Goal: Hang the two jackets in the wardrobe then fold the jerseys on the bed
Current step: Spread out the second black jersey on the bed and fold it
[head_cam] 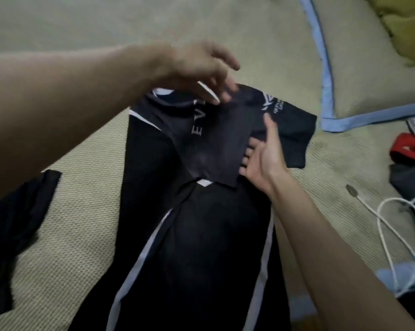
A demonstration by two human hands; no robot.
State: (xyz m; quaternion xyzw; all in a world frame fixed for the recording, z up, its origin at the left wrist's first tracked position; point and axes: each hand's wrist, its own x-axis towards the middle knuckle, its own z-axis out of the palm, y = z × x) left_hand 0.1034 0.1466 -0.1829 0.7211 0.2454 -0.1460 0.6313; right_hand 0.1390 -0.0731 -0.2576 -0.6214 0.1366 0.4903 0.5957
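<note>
A black jersey (pixel 192 247) with white stripes lies spread lengthwise on the beige bed mat (pixel 77 211). Its upper part is folded over, showing white lettering and a sleeve with a logo sticking out to the right. My left hand (pixel 201 68) hovers over the top fold with its fingers spread and loosely bent; motion blur hides whether they touch the cloth. My right hand (pixel 263 156) lies palm-up at the right edge of the folded part, fingers straight and tucked against the cloth.
Another black garment (pixel 13 235) lies at the left edge. A beige pillow with blue trim (pixel 330 115) sits at the upper right, with a yellow-green cushion (pixel 402 27) behind it. A red item (pixel 409 146), dark cloth and a white cable (pixel 392 235) lie at the right.
</note>
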